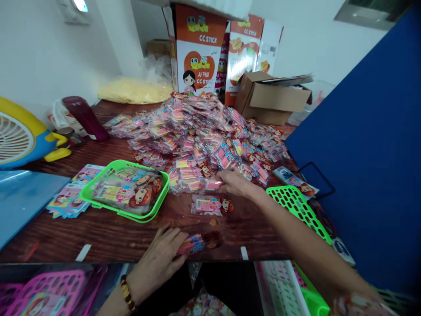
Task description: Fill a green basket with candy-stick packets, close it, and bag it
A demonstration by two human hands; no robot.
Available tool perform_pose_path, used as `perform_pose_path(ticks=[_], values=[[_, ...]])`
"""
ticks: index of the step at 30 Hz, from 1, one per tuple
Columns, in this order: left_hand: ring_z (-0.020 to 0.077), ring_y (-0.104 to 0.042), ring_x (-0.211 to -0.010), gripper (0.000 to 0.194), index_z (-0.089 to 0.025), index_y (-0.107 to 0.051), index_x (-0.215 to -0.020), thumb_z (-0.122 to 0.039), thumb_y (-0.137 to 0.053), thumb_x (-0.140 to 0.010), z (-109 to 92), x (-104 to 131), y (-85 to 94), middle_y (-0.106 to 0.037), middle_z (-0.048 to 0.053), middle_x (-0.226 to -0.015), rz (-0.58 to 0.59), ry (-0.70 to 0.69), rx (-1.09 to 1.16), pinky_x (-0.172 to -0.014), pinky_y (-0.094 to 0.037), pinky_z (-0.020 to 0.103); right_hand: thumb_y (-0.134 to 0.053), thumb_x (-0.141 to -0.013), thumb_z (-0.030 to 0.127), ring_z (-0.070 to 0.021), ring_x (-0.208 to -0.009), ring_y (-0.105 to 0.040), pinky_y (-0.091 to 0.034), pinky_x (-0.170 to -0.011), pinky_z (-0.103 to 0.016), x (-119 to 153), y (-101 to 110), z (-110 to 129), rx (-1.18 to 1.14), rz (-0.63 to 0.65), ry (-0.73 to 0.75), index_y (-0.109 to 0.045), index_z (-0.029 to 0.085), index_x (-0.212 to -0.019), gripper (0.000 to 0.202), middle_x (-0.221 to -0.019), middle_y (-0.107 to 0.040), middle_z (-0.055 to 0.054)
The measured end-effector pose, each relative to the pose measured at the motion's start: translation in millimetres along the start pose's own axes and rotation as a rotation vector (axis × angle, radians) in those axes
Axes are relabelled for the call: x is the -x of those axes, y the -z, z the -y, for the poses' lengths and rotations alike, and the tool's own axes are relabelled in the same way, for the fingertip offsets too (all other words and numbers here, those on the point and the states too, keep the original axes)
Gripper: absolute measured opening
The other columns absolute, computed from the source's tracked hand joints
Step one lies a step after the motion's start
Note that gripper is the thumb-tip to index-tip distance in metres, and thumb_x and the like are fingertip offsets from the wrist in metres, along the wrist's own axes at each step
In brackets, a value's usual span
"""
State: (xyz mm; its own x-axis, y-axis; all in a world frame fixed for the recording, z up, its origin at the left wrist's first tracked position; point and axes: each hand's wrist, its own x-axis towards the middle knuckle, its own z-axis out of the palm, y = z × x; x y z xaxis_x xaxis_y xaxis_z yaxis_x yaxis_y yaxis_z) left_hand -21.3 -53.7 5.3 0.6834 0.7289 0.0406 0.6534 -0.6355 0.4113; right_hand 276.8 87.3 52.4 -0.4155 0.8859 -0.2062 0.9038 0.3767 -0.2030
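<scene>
My left hand [162,249], wearing a beaded bracelet, is closed around a stick candy packet [194,245] near the table's front edge; whether several are stacked there is unclear. My right hand [235,182] reaches to the front of the large heap of packets [197,131], its bent fingers closed on the end of a pink packet [212,184]. Between my hands a single packet [212,205] lies flat, its red-haired cartoon figure to the right. The packets are clear plastic with pink and yellow sticks inside.
A green basket [158,210] with packets stands left, beside printed cards [70,197]. Another green basket [299,206] lies right, near a blue panel [362,131]. Behind the heap are printed cartons [200,48] and an open cardboard box [272,98]. A bottle [85,116] and fan [23,136] stand left.
</scene>
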Motion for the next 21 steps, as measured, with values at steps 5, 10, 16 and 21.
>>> perform_pose_path(ticks=[5,10,16,21], values=[[0.0189,-0.058,-0.103,0.031,-0.026,-0.053,-0.116,-0.014,-0.056,-0.087,-9,0,0.1,-0.063,0.000,-0.107,-0.002,-0.036,0.002,-0.109,-0.034,0.047,-0.073,-0.076,0.033,-0.0219,-0.097,-0.059,-0.041,-0.085,-0.030,23,-15,26,-0.329,0.110,-0.076,-0.054,0.017,-0.119,0.049,-0.107,-0.065,-0.005],[0.0197,-0.058,-0.105,0.043,-0.022,-0.047,-0.125,-0.011,-0.056,-0.084,-13,1,-3.0,-0.062,0.003,-0.110,-0.022,-0.062,-0.047,-0.112,-0.031,0.049,-0.080,-0.070,0.042,-0.0371,-0.123,-0.045,-0.035,-0.098,-0.052,20,-34,55,0.021,0.110,-0.092,-0.058,0.014,-0.113,0.056,-0.130,-0.051,-0.021],[0.0208,-0.056,-0.100,0.031,-0.020,-0.051,-0.114,-0.011,-0.056,-0.085,-21,-4,0.2,-0.062,0.004,-0.105,-0.021,-0.061,-0.034,-0.108,-0.035,0.048,-0.069,-0.079,0.028,-0.0275,-0.108,-0.057,-0.038,-0.098,-0.047,31,-32,60,-0.076,0.077,-0.048,-0.050,0.019,-0.112,0.040,-0.111,-0.063,-0.009],[0.0256,-0.050,-0.106,0.026,-0.021,-0.055,-0.112,-0.016,-0.057,-0.086,-28,-17,4.4,-0.059,0.006,-0.108,-0.021,-0.026,-0.078,-0.099,-0.043,0.050,-0.060,-0.082,0.020,-0.0264,-0.101,-0.061,-0.046,-0.081,-0.036,43,-29,88,-0.011,-0.011,0.007,-0.047,0.020,-0.117,0.036,-0.119,-0.058,-0.010]])
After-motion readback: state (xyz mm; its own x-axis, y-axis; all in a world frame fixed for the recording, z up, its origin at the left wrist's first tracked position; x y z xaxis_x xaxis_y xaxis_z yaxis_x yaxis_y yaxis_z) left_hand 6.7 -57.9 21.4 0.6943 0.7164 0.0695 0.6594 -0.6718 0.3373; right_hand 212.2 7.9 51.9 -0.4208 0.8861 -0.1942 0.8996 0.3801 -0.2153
